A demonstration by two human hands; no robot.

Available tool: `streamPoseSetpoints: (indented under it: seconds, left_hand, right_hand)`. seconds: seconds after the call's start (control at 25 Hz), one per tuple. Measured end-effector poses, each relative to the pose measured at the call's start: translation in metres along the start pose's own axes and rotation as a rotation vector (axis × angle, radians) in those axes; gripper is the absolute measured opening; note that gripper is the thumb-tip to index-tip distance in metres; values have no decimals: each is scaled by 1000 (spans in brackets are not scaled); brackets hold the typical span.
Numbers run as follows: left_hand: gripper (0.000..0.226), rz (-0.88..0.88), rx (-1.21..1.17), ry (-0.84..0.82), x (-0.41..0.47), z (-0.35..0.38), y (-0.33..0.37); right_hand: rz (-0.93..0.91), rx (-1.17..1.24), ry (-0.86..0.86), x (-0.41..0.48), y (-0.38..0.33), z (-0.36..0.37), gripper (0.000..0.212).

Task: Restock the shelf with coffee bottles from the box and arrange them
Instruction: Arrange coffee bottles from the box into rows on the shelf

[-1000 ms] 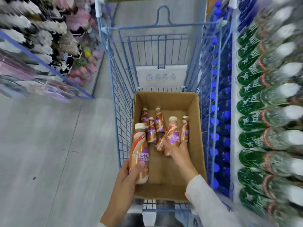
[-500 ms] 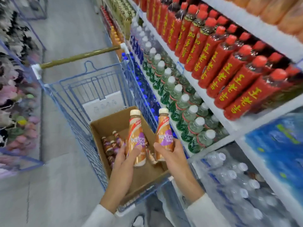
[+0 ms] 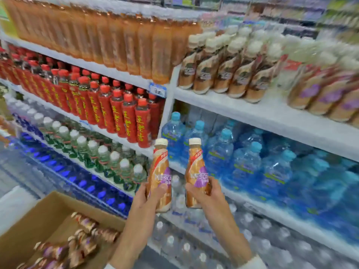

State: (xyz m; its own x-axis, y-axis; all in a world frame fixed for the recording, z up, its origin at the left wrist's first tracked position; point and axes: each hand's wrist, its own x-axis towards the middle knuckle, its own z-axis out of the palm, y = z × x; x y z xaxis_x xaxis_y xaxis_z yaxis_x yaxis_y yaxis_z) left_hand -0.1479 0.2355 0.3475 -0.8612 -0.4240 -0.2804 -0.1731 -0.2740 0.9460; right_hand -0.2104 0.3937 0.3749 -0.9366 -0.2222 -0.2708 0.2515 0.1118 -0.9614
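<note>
Person stands facing the drinks shelving, both arms raised in front. Left hand (image 3: 142, 200) grips one coffee bottle (image 3: 160, 171) round its lower half, thumb across the front, other fingers wrapped behind. Right hand (image 3: 206, 195) grips a second coffee bottle (image 3: 196, 169) the same way, thumb on the near side and fingertips curled round the far side.

Both bottles are upright, long axis vertical, white caps pointing to 12 o'clock, labels facing the person. They are side by side, close but not touching, held in the air in front of the blue water bottles (image 3: 242, 158).

Cardboard box (image 3: 35, 220) sits at 7 o'clock from the hands. More coffee bottles (image 3: 81, 239) lie on their sides in it, jumbled; blurred, so the count is unclear.

White shelf (image 3: 252, 113) at 1 o'clock from the hands carries rows of standing brown bottles (image 3: 223, 70). At its right end stand purple-labelled bottles (image 3: 320, 98), probably the same product, but the blur is heavy.

At 10 o'clock: red bottles (image 3: 124, 117) with yellow lettering, orange bottles (image 3: 126, 45) one level above, white-capped green-labelled bottles (image 3: 93, 152) one level below. Clear water bottles (image 3: 184, 247) are on the lowest level under the hands.
</note>
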Motion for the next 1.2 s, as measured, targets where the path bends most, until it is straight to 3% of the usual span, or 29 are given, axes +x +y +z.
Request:
streamPoseSetpoints:
  seconds: [0.16,0.28,0.52,0.72,0.88,1.2]
  left_hand:
    - [23,51,40,-188,-11,117,5]
    - [37,67,55,-290,-31,206,6]
    - [44,176,83,-456,-53,363,19]
    - [37,350,154,-485,-42,463,49]
    - [61,449,276,-541,-8,509,61]
    - [63,509,420,-539,15,510,53]
  right_hand:
    - [-68,82,170,-16,-16,-109,35]
    - [-117,105,256,-31,-26,-197,38]
    - [-207,123,384,-46,-63,-350,42]
    - [-304,67,459,-23,-112,-431,58]
    - [-345,30,474,9,-132,-461,71]
    - [-343,-24,396,45,-114,-474,76]
